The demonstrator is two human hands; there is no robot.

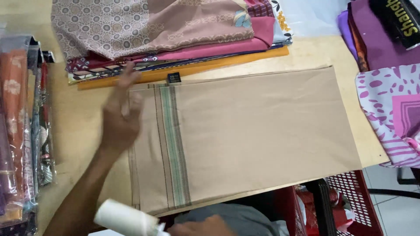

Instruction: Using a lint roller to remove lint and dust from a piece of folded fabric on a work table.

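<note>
A beige folded cloth [262,131] with a green and brown striped band near its left end lies flat on the wooden table [83,131]. My left hand [120,116] is blurred over the cloth's left edge, fingers spread, holding nothing. At the bottom edge of the view, my right hand [203,226] is only partly visible and grips a white bottle-like cylinder [127,218] that points left, below the cloth's near corner.
A stack of patterned folded fabrics [166,30] lies behind the cloth. Plastic-wrapped fabrics [22,131] line the left edge. Purple and pink printed cloths [389,109] sit at the right. A red perforated basket [350,205] stands below the table's near edge.
</note>
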